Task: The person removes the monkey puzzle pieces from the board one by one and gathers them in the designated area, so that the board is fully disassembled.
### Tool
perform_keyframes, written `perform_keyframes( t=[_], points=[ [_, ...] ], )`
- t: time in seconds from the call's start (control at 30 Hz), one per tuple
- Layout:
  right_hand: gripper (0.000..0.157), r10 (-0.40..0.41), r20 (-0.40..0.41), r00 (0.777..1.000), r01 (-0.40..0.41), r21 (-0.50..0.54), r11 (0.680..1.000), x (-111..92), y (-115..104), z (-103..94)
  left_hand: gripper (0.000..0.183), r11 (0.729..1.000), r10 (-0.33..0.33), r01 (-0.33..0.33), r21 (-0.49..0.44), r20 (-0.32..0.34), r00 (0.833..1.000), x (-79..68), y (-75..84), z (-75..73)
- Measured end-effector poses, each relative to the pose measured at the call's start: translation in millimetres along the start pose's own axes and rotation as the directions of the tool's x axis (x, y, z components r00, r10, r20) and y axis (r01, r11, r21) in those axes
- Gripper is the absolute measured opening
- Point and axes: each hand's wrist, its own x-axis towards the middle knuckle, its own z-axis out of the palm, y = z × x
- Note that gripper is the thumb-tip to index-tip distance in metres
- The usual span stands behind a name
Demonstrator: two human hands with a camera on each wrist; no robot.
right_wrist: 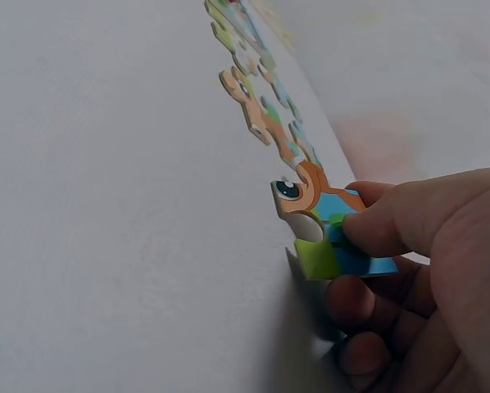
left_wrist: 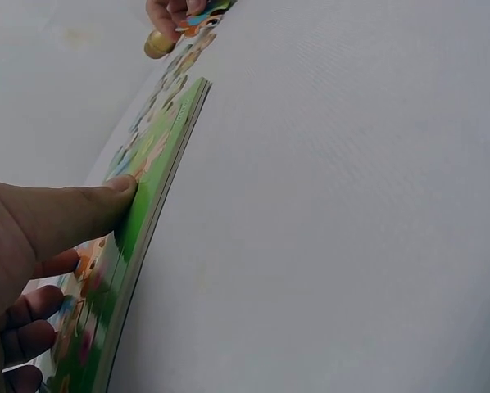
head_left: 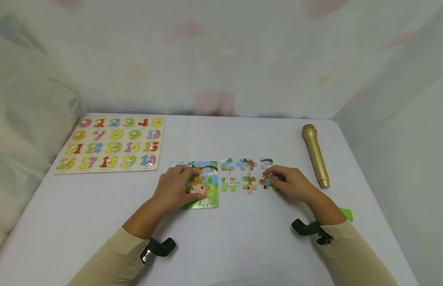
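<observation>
My left hand rests on a monkey picture puzzle in a green-edged tray, thumb lying across its lower part. In the left wrist view the thumb presses near the tray's edge, with the other fingers spread over the picture. To the right, my right hand pinches a jigsaw piece with a monkey's eye and green and blue areas. That piece is tilted up in the right wrist view. Several loose jigsaw pieces lie in two rows between the hands.
A wooden number board with colourful numerals 0 to 20 lies at the back left. On the right is a gold microphone. A green flat thing shows partly behind the right wrist. White cloth walls stand around the table.
</observation>
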Motion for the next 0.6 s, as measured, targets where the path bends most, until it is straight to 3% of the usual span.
perform_keyframes(
  t=[0.27,0.6],
  points=[
    [0.025,-0.064,-0.022,0.998,0.063,-0.035,0.997,-1.0,2.2,2.7,0.074,1.0,-0.017,0.017,-0.006,0.0,1.0,-2.5,0.8,0.2],
    [0.024,-0.149,-0.119,0.982,0.126,-0.181,0.975,-4.7,6.7,12.1,0.077,1.0,-0.012,0.012,0.004,-0.013,1.0,0.4,0.3,2.0]
  ],
)
